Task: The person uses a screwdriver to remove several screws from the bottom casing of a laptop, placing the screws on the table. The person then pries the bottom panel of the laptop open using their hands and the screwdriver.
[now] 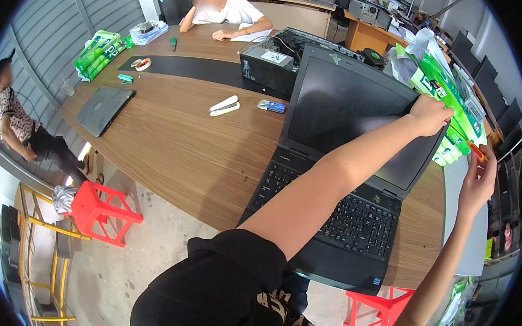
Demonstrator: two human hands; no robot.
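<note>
At the far left of the open laptop (338, 168), a seated person (18, 127) waits beside the wooden bench (178, 152), and a red stool (105, 210) stands on the floor below the bench edge. Still left of the open laptop, a closed grey laptop (104, 108) lies flat on the bench, and green packs (99, 53) are piled behind it. Closer to the open laptop, a white stapler (224, 106) and a small blue thing (272, 106) lie just beside its left side. Behind the open laptop, a black computer case (268, 68) stands, and another person (222, 11) sits at the far end.

The left hand (429, 115) is closed on the upper right corner of the open laptop's lid, which stands upright with a dark screen. To the right of the open laptop, the right hand (478, 179) pinches a small orange tool (475, 151) between its fingers, near a stack of green boxes (450, 94).
</note>
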